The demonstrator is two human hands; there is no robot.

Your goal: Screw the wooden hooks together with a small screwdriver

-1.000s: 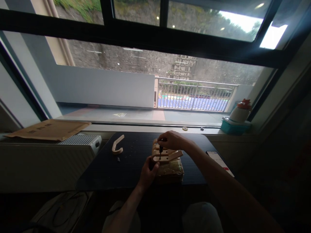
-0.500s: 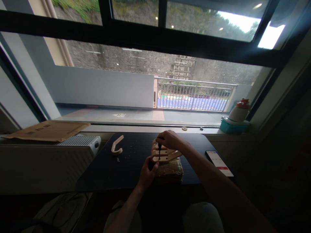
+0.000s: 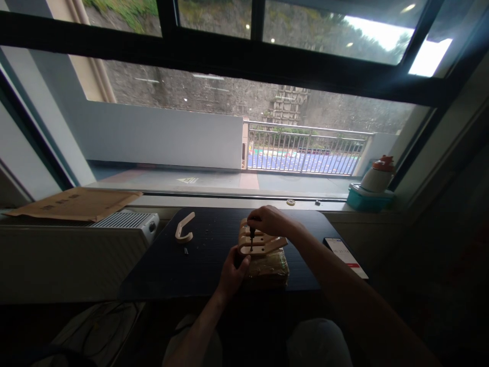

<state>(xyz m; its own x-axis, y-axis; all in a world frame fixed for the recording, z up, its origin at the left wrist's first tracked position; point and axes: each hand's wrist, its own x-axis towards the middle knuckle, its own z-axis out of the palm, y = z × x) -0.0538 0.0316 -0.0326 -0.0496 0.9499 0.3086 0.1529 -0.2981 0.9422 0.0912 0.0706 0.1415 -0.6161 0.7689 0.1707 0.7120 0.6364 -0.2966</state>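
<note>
My right hand (image 3: 265,220) grips the top of a dark screwdriver (image 3: 252,233) held upright. Its tip meets the nearest light wooden hook (image 3: 255,250), which lies on a brown, tape-wrapped block (image 3: 266,267). More such hooks sit in a row behind it, partly covered by my right hand. My left hand (image 3: 233,267) holds the near left side, its thumb beside the hook's curved end and its fingers mostly hidden. Apart from these, a loose wooden hook (image 3: 184,229) rests on the left of the table, with small screws (image 3: 186,251) just in front of it.
The dark table (image 3: 164,272) stands against the window sill. A phone (image 3: 346,256) lies at its right edge. On the sill are a teal box (image 3: 369,199) with a bottle (image 3: 376,176) on it and a tape roll (image 3: 291,202). A brown envelope (image 3: 76,203) covers part of the radiator (image 3: 126,220).
My right hand has turned slightly about the screwdriver, and its fingers have shifted a little. The left hand and the hooks stay in place.
</note>
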